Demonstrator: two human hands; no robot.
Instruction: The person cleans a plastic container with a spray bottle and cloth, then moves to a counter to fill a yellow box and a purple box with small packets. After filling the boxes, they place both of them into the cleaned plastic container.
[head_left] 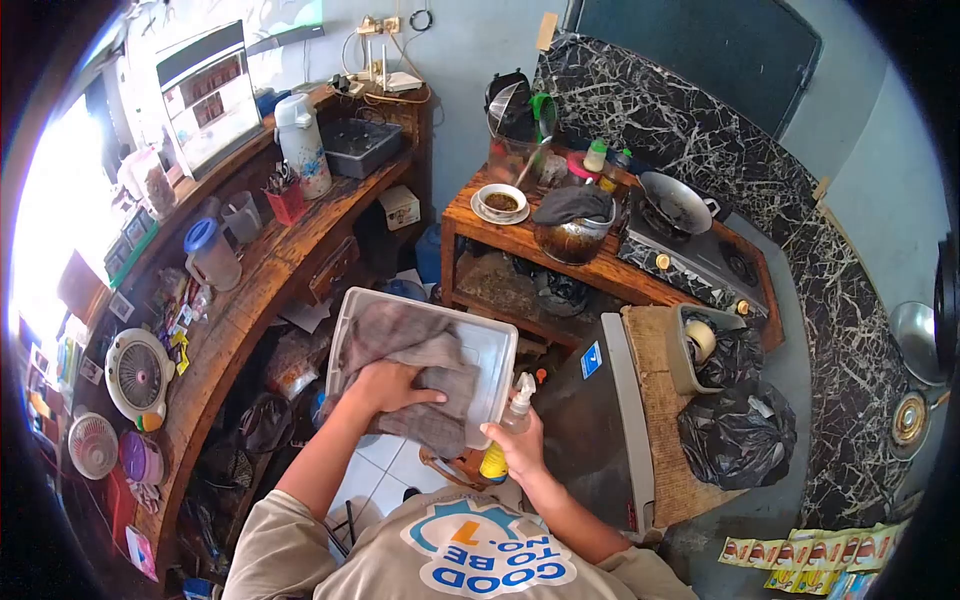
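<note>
In the middle of the frame the left hand [392,386] presses flat on a grey cloth [420,365] that lies in a white plastic tray [495,345], fingers spread over the fabric rather than gripping it. The right hand [520,450] is closed around a small spray bottle [508,425] just below the tray's lower right corner, its nozzle beside the rim.

The tray seems to have nothing solid beneath it — only the floor tiles [385,460] show under its near edge — so I judge that a hard push from the left hand could tip it or slide it off whatever props it. With the right hand busy, nothing steadies the far side. The nozzle's direction is hard to read; a squeeze now might miss the cloth and wet the grey box [590,420] to the right. The bottle, held low on its yellow base, could also slip if that hand is wet.
</note>
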